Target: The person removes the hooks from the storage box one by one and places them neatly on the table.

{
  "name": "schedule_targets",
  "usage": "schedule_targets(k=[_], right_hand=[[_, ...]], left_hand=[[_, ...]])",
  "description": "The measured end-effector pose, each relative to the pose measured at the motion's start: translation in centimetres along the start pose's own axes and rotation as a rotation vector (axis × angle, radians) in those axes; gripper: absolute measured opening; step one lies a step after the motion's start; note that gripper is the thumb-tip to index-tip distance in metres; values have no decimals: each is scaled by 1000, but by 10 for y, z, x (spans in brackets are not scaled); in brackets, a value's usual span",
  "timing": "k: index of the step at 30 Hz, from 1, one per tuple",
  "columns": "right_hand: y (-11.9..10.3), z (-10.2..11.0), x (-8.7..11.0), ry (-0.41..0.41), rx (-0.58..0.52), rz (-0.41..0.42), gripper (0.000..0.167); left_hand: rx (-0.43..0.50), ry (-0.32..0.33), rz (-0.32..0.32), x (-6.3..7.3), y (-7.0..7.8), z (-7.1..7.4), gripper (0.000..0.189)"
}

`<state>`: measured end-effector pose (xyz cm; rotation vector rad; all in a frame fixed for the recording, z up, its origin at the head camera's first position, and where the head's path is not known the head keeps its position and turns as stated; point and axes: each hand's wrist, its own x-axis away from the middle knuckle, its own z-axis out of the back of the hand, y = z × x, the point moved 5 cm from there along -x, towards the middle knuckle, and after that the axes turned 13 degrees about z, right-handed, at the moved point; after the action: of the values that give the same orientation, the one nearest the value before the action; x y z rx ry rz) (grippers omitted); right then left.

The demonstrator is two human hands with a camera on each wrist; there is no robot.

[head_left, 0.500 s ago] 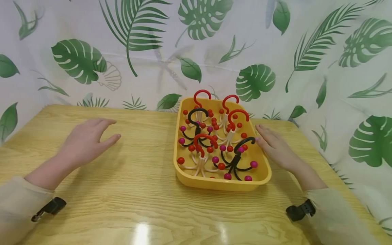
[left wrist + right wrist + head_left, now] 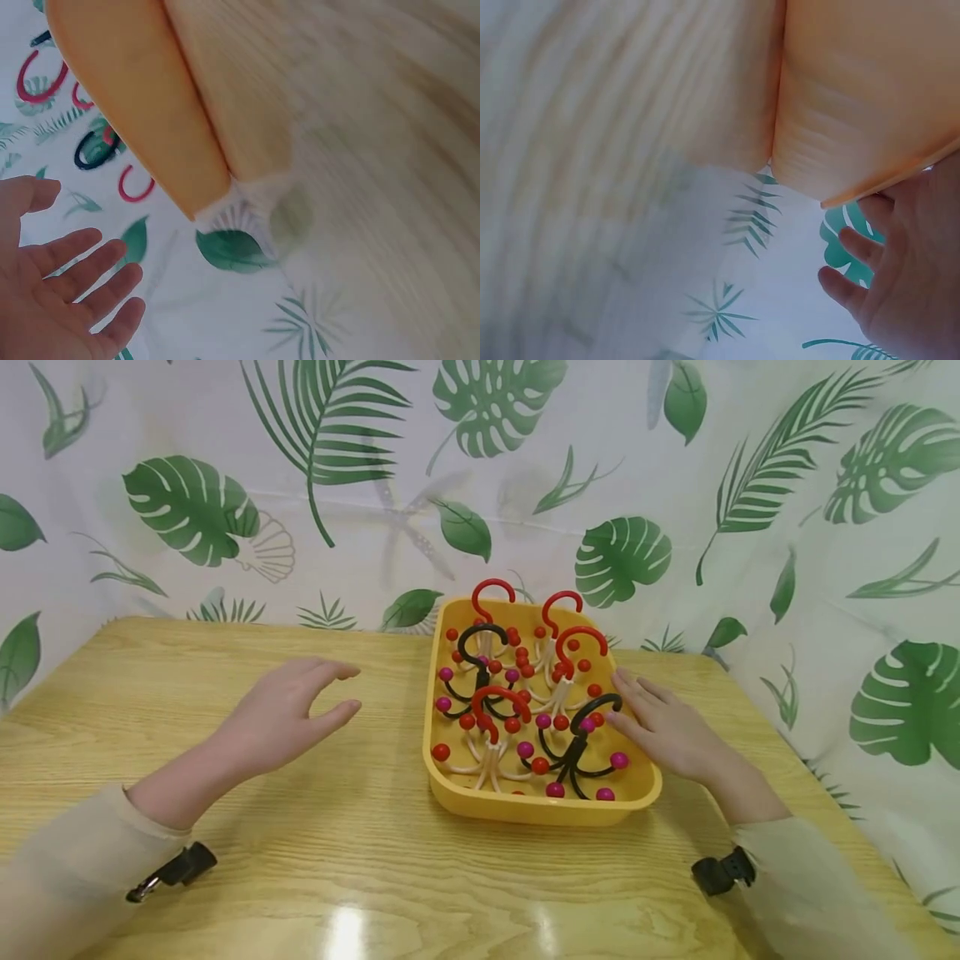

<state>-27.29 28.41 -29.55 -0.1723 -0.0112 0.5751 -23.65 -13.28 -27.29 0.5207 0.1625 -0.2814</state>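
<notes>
A yellow tray (image 2: pixel 525 810) holds several hook-topped pieces that look like scalp massagers. Some have red hooks (image 2: pixel 504 692) over pale legs tipped with red balls; two are black (image 2: pixel 577 745) with magenta balls. My right hand (image 2: pixel 671 731), fingers extended, lies at the tray's right rim, the thumb close to a black hook. In the right wrist view, the same hand (image 2: pixel 919 277) overlaps the tray edge (image 2: pixel 870 90). To the tray's left, my left hand (image 2: pixel 277 718) hovers over the table with fingers and thumb spread, holding nothing; the left wrist view shows its palm (image 2: pixel 52 300).
The wooden table (image 2: pixel 337 852) extends left of and in front of the tray. A leaf-printed cloth (image 2: pixel 390 527) stands behind and along the right side. Both wrists carry black straps, the left one (image 2: pixel 176 868) below a pale sleeve.
My left hand has moved right, closer to the tray. The right hand has shifted slightly left, its fingertips now over the tray's rim. The tray and its contents stay in place.
</notes>
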Motion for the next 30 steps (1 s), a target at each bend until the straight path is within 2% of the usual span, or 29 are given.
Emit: schedule_targets(k=[4,9,17,24,30], right_hand=[[0,-1,0,-15,5,13,74],[1,-2,1,-37,19,-10,75],[0,-4,1,-46,11,-28,75],[3,-5,3,-37,-14,-31,74],[3,-5,2,-28,-34,-22,75]], left_hand=[[82,-55,-17,-2,18,-7,45],[178,-108,-17,-9,38,-14,45],[265,-104,-91,-22,71,-27,42],[315,-128,-127,-30,90,-42,47],[338,-158,-146,-35,104,-48,31]])
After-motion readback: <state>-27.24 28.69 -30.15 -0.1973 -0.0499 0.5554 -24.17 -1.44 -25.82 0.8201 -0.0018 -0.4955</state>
